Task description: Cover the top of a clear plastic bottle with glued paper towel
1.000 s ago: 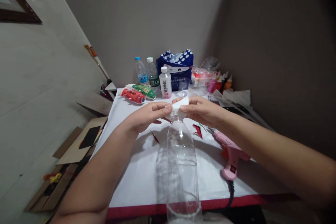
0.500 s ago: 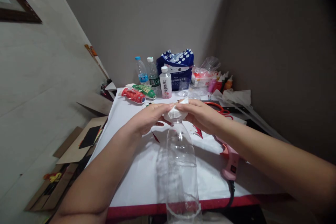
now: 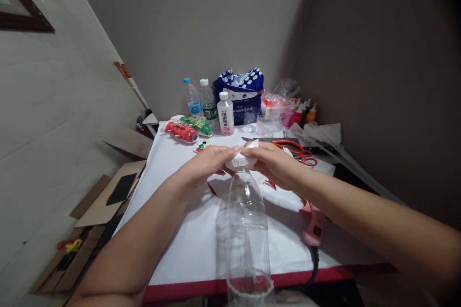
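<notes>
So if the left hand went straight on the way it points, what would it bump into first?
The white sheet at the bottle's neck, which the left hand touches. Beyond it, the right hand seems next in line, though depth is hard to judge.

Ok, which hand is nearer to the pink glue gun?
Right. The right hand is beyond the pink glue gun and to its left, pinching the white paper at the clear bottle's neck; the left hand pinches the paper's left side, farther off.
</notes>
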Available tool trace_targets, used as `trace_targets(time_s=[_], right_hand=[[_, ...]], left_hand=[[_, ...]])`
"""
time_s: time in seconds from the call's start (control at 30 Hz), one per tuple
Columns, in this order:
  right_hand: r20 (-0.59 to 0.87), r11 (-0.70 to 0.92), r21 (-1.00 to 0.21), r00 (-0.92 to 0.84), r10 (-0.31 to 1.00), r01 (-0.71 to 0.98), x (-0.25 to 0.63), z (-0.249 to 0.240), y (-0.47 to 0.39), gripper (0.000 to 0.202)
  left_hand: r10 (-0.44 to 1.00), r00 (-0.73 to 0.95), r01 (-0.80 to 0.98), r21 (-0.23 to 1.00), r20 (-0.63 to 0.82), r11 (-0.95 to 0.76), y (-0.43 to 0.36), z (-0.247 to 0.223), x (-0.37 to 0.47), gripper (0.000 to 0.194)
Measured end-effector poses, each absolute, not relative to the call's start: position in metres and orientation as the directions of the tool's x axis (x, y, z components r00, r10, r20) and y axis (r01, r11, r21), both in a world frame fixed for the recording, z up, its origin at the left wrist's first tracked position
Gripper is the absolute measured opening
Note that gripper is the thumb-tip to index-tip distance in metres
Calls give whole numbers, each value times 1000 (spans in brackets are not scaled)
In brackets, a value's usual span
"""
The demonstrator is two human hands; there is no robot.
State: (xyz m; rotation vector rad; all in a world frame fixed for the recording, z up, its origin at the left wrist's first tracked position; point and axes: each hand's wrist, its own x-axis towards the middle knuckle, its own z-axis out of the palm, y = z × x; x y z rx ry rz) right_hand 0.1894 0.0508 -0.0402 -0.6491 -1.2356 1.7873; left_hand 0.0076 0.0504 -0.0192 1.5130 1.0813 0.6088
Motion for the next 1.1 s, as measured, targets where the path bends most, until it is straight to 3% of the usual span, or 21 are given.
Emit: trace_targets(time_s=[0.3,0.5,0.6,0.8,1.1], right_hand=[[28,-167,-922,-491,871,-350,189,-44,51,14],[105,-134,-913,-541,835,-385,192,-37,54,16],[123,-141,-902,-554,823,-409,191,-33,54,18],[135,-150,-875,-530,837,-460,185,-40,52,20],[161,-129,-879,-541,826,-458,194,-53,48,24]], left_hand=[[870,451,276,958,-199,75,52,-22,9,46],[943,265,45,979,-201,196,51,-16,13,29],[946,207,-91,958,-250,273,52,-17,17,29],[838,412,-268,832,-357,486,52,-24,29,24],[784,451,-335,734,-425,591,48,-22,35,21]])
